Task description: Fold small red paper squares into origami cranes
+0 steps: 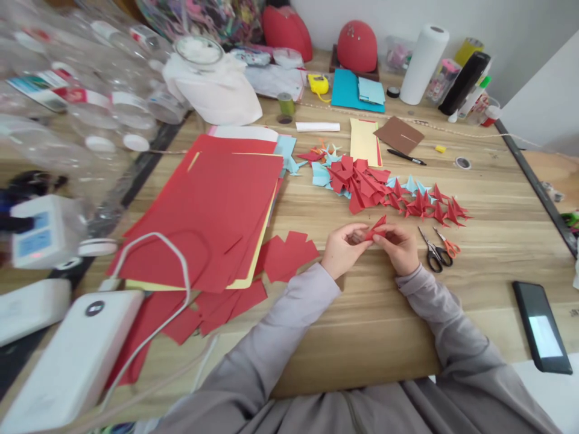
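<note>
Between my hands, a small folded piece of red paper (376, 228) is held above the wooden table. My left hand (346, 248) pinches its left side, and my right hand (398, 247) grips its right side with thumb and fingertips. Just beyond lies a heap of folded red paper pieces (357, 181), with finished-looking red paper cranes (420, 204) and light blue ones (411, 184) to its right. Black-handled scissors (438, 256) and small orange-handled scissors (449, 246) rest right of my right hand. Cut red paper squares (289, 258) lie left of my left hand.
Large red paper sheets (217, 205) are stacked at the left, near a white power bank (76, 355) with a cable. A phone (541, 325) lies at the right edge. Farther back are a pen (406, 157), a yellow tape measure (319, 84), a white roll (424, 65) and plastic bottles (131, 108).
</note>
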Demonstrator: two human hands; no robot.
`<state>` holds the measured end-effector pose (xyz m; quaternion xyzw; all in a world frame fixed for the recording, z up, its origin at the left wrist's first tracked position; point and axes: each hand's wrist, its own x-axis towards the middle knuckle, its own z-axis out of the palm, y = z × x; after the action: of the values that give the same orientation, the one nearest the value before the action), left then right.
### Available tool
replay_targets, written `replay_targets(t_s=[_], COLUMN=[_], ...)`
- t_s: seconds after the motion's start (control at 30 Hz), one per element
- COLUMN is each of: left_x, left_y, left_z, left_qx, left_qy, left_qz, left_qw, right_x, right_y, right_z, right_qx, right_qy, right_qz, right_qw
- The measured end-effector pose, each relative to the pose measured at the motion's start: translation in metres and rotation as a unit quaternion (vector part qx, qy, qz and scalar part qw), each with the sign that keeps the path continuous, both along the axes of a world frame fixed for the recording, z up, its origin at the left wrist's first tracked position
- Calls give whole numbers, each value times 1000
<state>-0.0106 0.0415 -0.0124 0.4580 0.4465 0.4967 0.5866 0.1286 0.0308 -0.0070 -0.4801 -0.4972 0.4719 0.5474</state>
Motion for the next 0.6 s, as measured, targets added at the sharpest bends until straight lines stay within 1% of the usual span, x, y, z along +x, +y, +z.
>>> replay_targets(t_s=[0.1,0.17,0.27,0.33,0.37,0.43,0.53,0.6], left_x=[0,-1,-3,-5,-6,-6,-7,-7], left_y=[0,-2,-4,-6,-6,-7,-6,-5], left_z=[2,3,5,7,7,9,11,12], left_qx=[16,43,124,178,187,170,67,9], left_qy=[17,46,122,164,171,148,42,-11], left_qz=[13,24,60,73,76,63,16,-1], left_qw=[1000,998,983,968,964,972,997,1000], right_x=[-4,-8,-13,-15,-15,-14,-11,-10], right_y=[3,6,10,11,11,11,10,9], right_z=[2,0,-4,-6,-7,-6,-4,-2], right_qx=[-32,-58,-89,-101,-102,-105,-120,-133], right_qy=[17,40,88,110,119,136,169,180], right_qz=[-13,-19,-61,-64,-60,-43,-13,-2], right_qw=[999,997,990,987,986,984,978,975])
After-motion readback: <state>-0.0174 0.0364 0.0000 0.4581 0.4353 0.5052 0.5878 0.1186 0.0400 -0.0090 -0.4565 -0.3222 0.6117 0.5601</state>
